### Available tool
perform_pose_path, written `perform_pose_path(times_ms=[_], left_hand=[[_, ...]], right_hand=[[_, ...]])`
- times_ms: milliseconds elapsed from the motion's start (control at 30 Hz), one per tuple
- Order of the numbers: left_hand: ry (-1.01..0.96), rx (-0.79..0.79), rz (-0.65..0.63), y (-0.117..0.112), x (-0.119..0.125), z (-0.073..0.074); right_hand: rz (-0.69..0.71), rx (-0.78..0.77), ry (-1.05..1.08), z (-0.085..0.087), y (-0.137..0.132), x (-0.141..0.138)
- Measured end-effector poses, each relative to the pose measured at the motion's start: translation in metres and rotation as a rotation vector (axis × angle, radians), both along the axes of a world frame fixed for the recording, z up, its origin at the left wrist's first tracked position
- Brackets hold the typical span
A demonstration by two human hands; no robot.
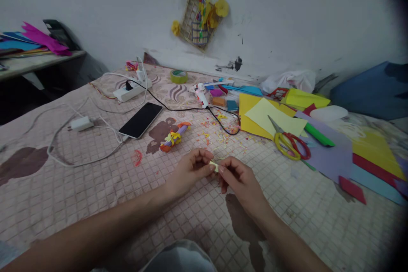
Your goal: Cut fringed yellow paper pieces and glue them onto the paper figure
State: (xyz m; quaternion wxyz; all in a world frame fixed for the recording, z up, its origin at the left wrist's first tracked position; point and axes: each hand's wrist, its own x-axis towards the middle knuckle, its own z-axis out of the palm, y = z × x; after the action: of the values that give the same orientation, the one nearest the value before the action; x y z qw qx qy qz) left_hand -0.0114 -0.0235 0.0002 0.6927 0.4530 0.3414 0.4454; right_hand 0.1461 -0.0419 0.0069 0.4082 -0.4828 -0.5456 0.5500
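Observation:
Between my two hands is a small piece of pale yellow paper (214,166), pinched from both sides just above the patterned table cover. My left hand (191,169) grips its left end between thumb and fingers. The other end is in the closed fingertips of my right hand (237,175). Fingers partly hide the paper, so its full shape does not show. Beyond my left hand lies a small purple, orange and yellow paper craft (174,137). Tiny paper scraps (219,131) are scattered past my hands.
Scissors (290,144) with yellow and red handles rest on coloured paper sheets (331,153) at the right. A white glue gun (200,95) with a black cord stands further back. On the left are a phone (141,120), a charger (81,124), cables and a power strip (132,89).

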Motion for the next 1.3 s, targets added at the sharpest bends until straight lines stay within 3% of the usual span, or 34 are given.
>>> perform_pose_path(times_ms=[367,667,900,1200,1300], left_hand=[[0.061,-0.074,-0.110,0.0007,-0.0011,-0.0055],[0.030,-0.092,-0.142,0.0009,-0.0032,0.0009],[0.027,-0.104,-0.148,-0.0004,-0.0042,0.0027],[0.039,-0.155,-0.197,0.0007,-0.0045,0.0008],[0.065,-0.120,-0.153,0.0018,-0.0055,-0.0005]], right_hand=[[0.026,-0.010,0.022,0.0004,-0.0012,-0.0001],[0.047,-0.051,0.117,-0.0006,-0.0020,-0.0016],[0.102,-0.015,0.062,0.0011,-0.0023,0.0015],[0.066,0.055,-0.099,0.0010,0.0010,0.0044],[0.056,0.033,-0.081,-0.0010,0.0020,0.0040]])
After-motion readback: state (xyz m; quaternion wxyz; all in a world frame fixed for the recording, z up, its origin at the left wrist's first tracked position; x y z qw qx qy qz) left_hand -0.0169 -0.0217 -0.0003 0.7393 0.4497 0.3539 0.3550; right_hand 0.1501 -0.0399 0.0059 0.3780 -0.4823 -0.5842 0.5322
